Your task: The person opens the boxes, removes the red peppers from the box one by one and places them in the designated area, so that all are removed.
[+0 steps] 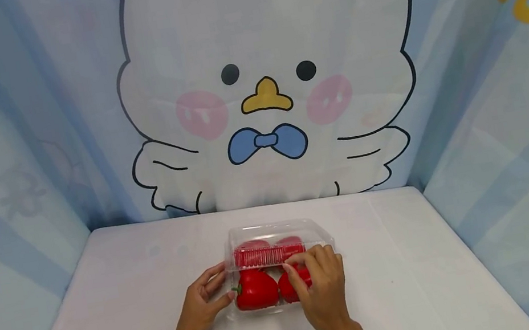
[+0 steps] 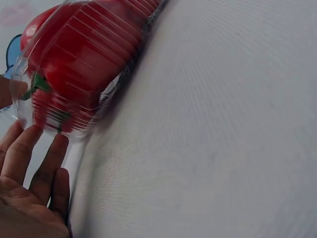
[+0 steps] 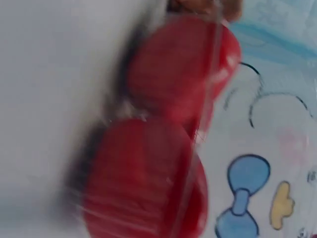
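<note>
A clear plastic clamshell box (image 1: 232, 315) holds several red bell peppers (image 1: 257, 289), one with a green stem toward the left side. Its lid (image 1: 300, 227) slants up over the back half, and the front peppers lie uncovered. My left hand (image 1: 202, 302) is at the box's left side, thumb near the rim and fairly straight fingers (image 2: 49, 166) touching the ribbed wall. With thumb and fingertips my right hand (image 1: 323, 280) pinches the lid's front edge, covering part of the right front pepper. The right wrist view is blurred and shows two peppers (image 3: 143, 178) through the plastic.
The box stands on a white-covered table (image 1: 406, 275). Behind it hangs a pale blue curtain (image 1: 243, 30) printed with a white chick wearing a blue bow tie. More curtain (image 1: 526, 146) closes in the left and right sides.
</note>
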Demonstrator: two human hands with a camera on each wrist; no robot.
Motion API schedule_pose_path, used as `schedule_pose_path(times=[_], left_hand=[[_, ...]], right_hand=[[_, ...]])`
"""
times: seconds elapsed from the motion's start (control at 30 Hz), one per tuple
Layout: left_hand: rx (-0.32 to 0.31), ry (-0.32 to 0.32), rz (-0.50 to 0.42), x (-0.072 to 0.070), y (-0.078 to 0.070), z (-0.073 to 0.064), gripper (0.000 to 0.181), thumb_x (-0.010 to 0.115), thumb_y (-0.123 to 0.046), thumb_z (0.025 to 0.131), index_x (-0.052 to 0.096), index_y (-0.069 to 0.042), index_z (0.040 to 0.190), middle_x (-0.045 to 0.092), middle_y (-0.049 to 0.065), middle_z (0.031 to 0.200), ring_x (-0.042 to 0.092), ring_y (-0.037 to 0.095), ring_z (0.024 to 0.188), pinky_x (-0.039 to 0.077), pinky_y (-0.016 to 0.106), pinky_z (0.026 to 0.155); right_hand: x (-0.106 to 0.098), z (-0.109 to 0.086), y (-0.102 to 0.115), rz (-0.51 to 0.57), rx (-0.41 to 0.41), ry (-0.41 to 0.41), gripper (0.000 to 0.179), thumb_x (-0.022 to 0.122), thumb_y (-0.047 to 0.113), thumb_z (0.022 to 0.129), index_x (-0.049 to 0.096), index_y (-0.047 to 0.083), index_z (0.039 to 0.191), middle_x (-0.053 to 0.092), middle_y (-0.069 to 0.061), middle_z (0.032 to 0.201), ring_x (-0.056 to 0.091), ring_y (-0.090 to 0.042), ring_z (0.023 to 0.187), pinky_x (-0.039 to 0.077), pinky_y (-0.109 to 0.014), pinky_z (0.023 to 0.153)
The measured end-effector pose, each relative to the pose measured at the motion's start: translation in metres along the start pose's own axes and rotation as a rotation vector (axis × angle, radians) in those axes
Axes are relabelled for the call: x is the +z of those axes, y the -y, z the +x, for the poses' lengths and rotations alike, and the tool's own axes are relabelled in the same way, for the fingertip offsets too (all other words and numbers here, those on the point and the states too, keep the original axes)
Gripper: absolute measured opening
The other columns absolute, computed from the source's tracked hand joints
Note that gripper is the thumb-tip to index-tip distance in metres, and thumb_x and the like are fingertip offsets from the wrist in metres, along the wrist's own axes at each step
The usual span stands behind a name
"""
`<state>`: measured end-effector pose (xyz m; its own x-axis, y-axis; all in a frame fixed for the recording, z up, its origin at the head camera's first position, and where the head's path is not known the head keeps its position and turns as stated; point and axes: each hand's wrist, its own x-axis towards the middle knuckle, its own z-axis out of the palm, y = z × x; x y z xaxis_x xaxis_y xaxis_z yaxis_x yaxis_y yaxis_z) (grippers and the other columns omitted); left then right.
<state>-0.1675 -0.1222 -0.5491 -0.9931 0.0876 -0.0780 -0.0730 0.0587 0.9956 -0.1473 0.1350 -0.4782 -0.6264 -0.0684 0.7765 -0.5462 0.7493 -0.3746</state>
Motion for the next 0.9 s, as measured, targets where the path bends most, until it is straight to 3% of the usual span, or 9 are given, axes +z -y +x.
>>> schedule_pose_path(times=[0.17,0.37,0.53,0.9], left_hand=[[0.027,0.020,0.001,-0.002,0.000,-0.001,0.066,0.084,-0.016,0.092,0.056,-0.013,0.152,0.059,0.007,0.156,0.046,0.031,0.155,0.041,0.049,0.123],[0.081,0.082,-0.013,-0.003,0.002,0.001,0.065,0.082,-0.017,0.095,0.054,-0.014,0.154,0.056,0.007,0.160,0.044,0.030,0.155,0.048,0.030,0.118],[0.107,0.101,-0.034,-0.005,0.004,0.003,0.065,0.081,-0.014,0.095,0.054,-0.012,0.154,0.054,0.008,0.161,0.043,0.030,0.155,0.048,0.017,0.113],[0.078,0.083,0.000,-0.004,0.002,0.001,0.064,0.082,-0.018,0.095,0.055,-0.015,0.153,0.057,0.005,0.159,0.047,0.026,0.154,0.044,0.023,0.120]], right_hand=[[-0.003,0.018,-0.002,-0.009,-0.051,0.003,0.021,0.093,0.017,0.082,0.079,0.010,0.096,0.067,-0.005,0.093,0.051,-0.016,0.086,0.035,-0.032,0.075],[-0.006,0.031,-0.003,-0.015,-0.052,-0.038,0.026,0.095,0.014,0.077,0.083,0.009,0.100,0.068,-0.010,0.103,0.055,-0.023,0.096,0.038,-0.041,0.081],[-0.007,0.041,-0.008,-0.001,-0.045,-0.046,0.023,0.093,0.014,0.081,0.082,0.010,0.102,0.070,-0.011,0.111,0.057,-0.028,0.106,0.035,-0.046,0.085],[-0.014,0.059,-0.025,0.039,0.080,-0.033,0.018,0.086,0.013,0.089,0.080,0.012,0.106,0.068,-0.011,0.120,0.053,-0.030,0.116,0.030,-0.051,0.093]])
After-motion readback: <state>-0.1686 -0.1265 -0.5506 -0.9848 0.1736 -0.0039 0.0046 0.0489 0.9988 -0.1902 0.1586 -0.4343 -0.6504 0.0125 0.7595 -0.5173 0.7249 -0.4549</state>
